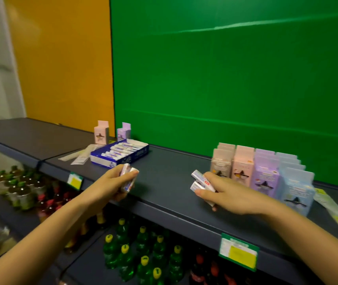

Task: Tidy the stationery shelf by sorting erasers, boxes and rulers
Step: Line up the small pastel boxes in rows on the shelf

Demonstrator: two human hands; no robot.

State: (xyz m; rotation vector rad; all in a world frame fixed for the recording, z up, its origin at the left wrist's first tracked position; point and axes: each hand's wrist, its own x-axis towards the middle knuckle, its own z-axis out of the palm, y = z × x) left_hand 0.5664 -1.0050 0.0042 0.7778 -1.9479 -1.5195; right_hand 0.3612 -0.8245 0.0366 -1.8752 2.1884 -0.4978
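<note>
Green plastic bottles with yellow caps (143,254) on lower shelf, red-capped dark bottles (205,268) beside them. Green-framed yellow price tags (239,251) on shelf edge. Green wall panel (225,68), orange panel (61,58) behind.

A broad bare stretch of the dark shelf (164,182) is being left open in the middle. Its left side is being blocked by a blue tray of erasers (121,154), with flat packets (77,157) just beside it. Its right side is being walled off by rows of upright pastel boxes (262,171). Two small boxes (112,133) are being kept at the back.
</note>
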